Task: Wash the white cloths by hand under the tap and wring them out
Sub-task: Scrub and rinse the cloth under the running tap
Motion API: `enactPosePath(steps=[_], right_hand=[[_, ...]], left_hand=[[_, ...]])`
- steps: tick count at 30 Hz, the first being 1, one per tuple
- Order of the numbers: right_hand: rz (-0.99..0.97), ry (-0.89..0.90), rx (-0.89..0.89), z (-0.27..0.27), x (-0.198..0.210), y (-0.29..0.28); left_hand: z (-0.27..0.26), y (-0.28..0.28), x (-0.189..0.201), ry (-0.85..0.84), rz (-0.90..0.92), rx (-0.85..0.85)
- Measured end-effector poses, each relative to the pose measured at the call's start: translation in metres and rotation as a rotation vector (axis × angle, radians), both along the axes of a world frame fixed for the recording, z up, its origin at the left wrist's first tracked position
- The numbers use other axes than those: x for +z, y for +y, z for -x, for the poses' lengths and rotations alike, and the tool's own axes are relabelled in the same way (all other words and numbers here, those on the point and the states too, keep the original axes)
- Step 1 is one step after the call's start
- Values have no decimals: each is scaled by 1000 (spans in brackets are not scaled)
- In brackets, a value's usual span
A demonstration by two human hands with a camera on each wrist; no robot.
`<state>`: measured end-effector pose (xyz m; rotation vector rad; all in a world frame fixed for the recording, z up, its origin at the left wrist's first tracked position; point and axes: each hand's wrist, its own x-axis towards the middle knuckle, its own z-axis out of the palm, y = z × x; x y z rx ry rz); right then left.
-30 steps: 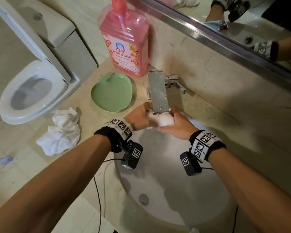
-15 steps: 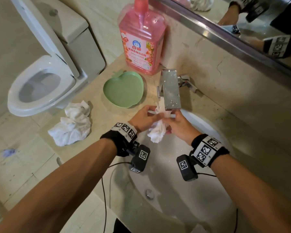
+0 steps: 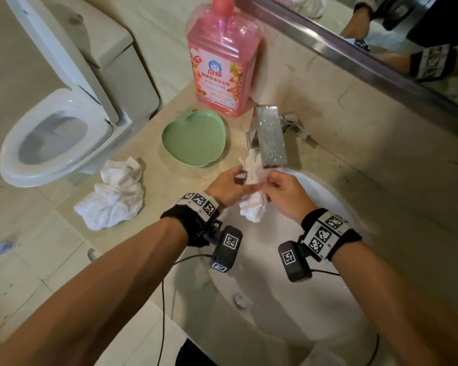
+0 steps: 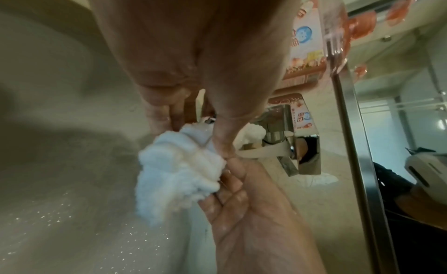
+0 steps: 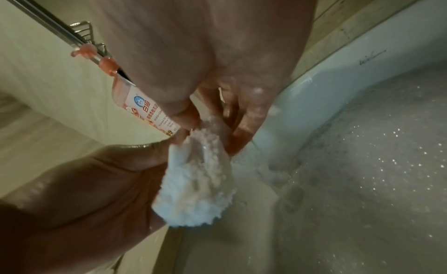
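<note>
Pinching a wet white cloth [image 3: 253, 204] between left hand [image 3: 229, 187] and right hand [image 3: 286, 192], just below the tap [image 3: 269, 138], over the basin [image 3: 336, 204], second crumpled cloth [image 3: 114, 196] lying on the table [image 3: 156, 165] well left of the tap.

arms bare | black wristbands [image 3: 193, 220], white checker-marker strips | black wrist cameras [image 3: 225, 248], thin black cables

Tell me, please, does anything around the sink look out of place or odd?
Only a second white cloth, lying crumpled on the counter near its edge, left of the basin. Both hands hold the other cloth below the tap. Nothing looks spilled or damaged.
</note>
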<state>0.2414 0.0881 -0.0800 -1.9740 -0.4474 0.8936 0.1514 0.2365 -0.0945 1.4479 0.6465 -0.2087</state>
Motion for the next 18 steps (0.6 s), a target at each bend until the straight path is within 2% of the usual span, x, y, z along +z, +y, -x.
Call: enactPosePath(steps=[3, 7, 9, 11, 15, 18], right_hand=[[-89, 47, -142, -2, -1, 0], [25, -16, -37, -1, -3, 0], [16, -25, -36, -2, -4, 0], [-43, 68, -27, -4, -3, -3], [-90, 215, -16, -16, 5, -9], [-106, 258, -59, -22, 8, -10]], left_hand=[[1, 1, 0, -3, -73, 24], [0, -8, 6, -27, -350, -76], [1, -11, 6, -18, -417, -118], [2, -11, 9, 0, -348, -94], [1, -9, 22, 76, 2, 92], [-1, -9, 25, 168, 32, 99]])
